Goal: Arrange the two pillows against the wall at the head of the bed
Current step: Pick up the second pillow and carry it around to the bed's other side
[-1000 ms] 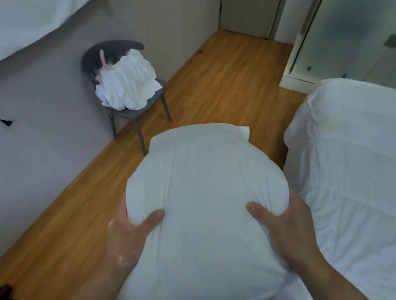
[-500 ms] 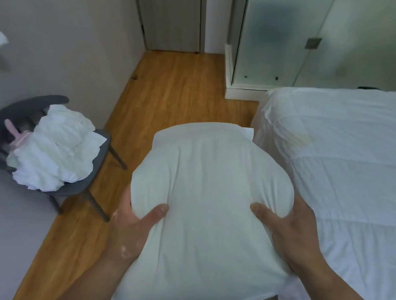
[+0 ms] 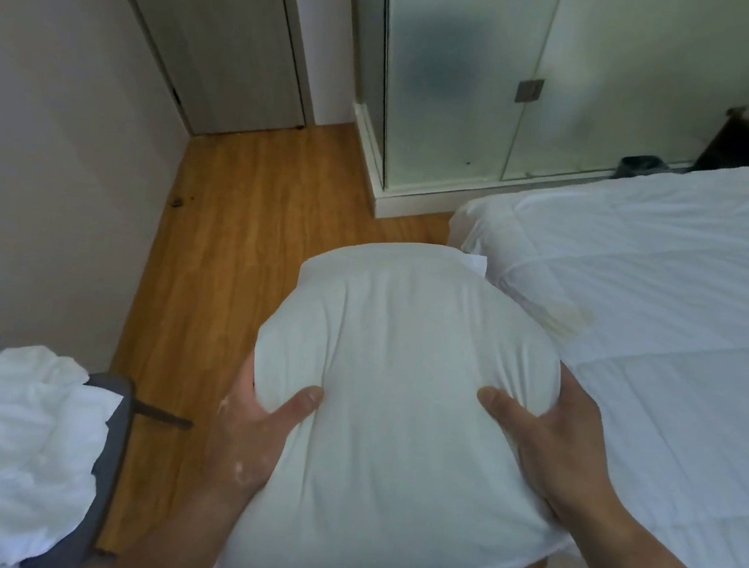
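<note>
View swung right since earlier frame: chair point(image 3: 106, 454) shifted to lower left, bed point(image 3: 665, 319) fills right.
Pillow point(image 3: 395, 404) at centre is clasped on both sides by left hand point(image 3: 250, 438) and right hand point(image 3: 555, 447).

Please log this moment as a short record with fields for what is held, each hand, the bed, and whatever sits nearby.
held: one white pillow, carried in front of the body, above floor and bed edge
left hand: grips the pillow's left side, thumb on top
right hand: grips its right side, thumb on top
bed: white duvet, to the right
second pillow: not in view
nearby: grey chair with crumpled white linen, lower left
</note>
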The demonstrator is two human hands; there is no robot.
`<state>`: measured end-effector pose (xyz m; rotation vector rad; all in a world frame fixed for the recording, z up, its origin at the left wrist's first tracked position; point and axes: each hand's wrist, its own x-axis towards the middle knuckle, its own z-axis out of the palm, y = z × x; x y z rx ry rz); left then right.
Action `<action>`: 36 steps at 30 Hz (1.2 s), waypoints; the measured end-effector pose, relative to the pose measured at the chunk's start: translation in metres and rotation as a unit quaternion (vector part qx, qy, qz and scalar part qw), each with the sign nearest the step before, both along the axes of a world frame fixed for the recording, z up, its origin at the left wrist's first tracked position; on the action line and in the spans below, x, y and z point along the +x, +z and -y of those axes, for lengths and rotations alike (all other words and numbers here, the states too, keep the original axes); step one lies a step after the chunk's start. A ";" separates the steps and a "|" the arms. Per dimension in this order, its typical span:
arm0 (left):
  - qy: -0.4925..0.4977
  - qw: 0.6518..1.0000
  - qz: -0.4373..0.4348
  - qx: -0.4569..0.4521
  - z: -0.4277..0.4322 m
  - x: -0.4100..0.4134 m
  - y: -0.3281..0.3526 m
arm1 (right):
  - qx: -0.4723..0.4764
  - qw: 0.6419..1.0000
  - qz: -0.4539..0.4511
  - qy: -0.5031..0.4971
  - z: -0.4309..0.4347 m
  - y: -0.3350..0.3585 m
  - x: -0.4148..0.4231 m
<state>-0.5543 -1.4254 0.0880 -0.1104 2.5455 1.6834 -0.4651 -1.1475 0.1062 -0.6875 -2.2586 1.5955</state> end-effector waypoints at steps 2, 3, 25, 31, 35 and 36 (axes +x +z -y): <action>0.000 1.000 -0.001 0.005 -0.013 -0.045 0.001 | 0.008 1.000 0.002 -0.011 -0.012 0.001 -0.041; -0.003 1.000 0.002 0.008 -0.018 -0.065 0.002 | 0.009 1.000 0.004 -0.015 -0.016 0.003 -0.059; -0.224 0.973 0.006 0.055 -0.133 -0.577 0.013 | 0.018 0.976 0.004 -0.215 -0.073 0.008 -0.471; -0.249 0.967 0.008 0.047 -0.207 -0.694 0.002 | 0.009 0.967 0.005 -0.256 -0.131 -0.003 -0.571; -0.255 0.966 0.013 0.041 -0.274 -0.772 -0.001 | 0.005 0.963 0.004 -0.268 -0.190 -0.007 -0.645; -0.261 0.964 0.013 0.040 -0.291 -0.790 0.002 | 0.001 0.963 0.005 -0.270 -0.205 -0.005 -0.662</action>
